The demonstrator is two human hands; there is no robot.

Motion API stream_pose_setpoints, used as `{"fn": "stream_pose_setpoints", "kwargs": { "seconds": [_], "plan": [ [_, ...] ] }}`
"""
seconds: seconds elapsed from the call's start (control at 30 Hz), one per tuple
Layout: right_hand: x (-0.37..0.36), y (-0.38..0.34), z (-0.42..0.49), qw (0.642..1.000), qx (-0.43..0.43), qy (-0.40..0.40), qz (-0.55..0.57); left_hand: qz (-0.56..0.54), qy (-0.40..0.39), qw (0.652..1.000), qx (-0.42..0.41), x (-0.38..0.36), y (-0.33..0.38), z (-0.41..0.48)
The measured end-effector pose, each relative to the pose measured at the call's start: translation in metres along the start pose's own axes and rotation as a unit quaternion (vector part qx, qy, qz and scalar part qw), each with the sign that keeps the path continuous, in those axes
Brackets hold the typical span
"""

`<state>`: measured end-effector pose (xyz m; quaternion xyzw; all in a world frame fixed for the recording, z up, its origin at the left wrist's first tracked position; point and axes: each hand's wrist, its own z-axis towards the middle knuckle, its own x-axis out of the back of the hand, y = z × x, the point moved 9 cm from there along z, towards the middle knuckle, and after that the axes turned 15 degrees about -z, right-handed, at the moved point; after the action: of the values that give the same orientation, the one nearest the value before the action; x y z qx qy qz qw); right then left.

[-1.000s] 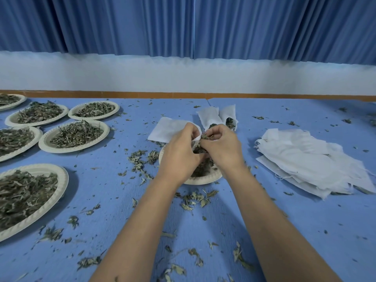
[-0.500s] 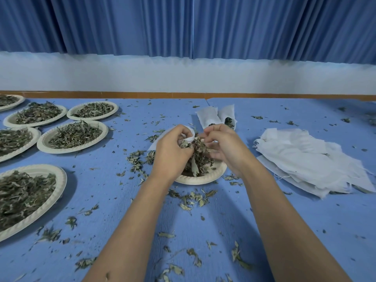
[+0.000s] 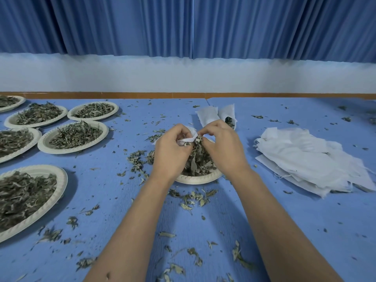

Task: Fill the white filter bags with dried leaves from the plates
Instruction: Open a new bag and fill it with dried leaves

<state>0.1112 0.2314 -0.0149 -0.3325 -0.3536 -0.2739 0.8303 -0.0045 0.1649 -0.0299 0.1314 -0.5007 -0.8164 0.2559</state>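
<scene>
My left hand [image 3: 171,151] and my right hand [image 3: 221,149] meet over a white paper plate [image 3: 195,179] of dried leaves [image 3: 198,161] in the middle of the blue table. Between them they grip a white filter bag [image 3: 188,138] at its mouth, the left hand curled round it and the right hand's fingers pinching its edge with leaves. Most of the bag is hidden by the hands. Two filled bags [image 3: 217,117] lie just behind. A pile of flat empty filter bags [image 3: 311,159] lies to the right.
Several paper plates heaped with dried leaves stand on the left, the nearest [image 3: 30,196] at the front left and another [image 3: 74,136] further back. Loose leaf bits [image 3: 193,198] are scattered over the blue table. A white wall and blue curtain close the far side.
The flat bag that stuck out behind my left hand has been gathered into it. Both hands have lifted slightly, and a clump of leaves now rises between them above the plate.
</scene>
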Motion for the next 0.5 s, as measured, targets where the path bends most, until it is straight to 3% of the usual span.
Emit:
{"fn": "stream_pose_setpoints", "kwargs": {
  "seconds": [0.17,0.33,0.5],
  "plan": [
    [-0.006,-0.005,-0.001,1.0,0.002,-0.026,0.003,0.053,0.118,0.991,-0.012,0.019,0.005,-0.001],
    [-0.009,-0.006,-0.003,0.995,-0.035,-0.053,0.073,0.067,0.144,0.987,-0.005,0.023,0.003,0.0],
    [-0.027,0.01,-0.01,0.962,-0.125,-0.198,0.141,0.038,0.152,0.987,0.024,0.025,0.0,0.001]
  ]
}}
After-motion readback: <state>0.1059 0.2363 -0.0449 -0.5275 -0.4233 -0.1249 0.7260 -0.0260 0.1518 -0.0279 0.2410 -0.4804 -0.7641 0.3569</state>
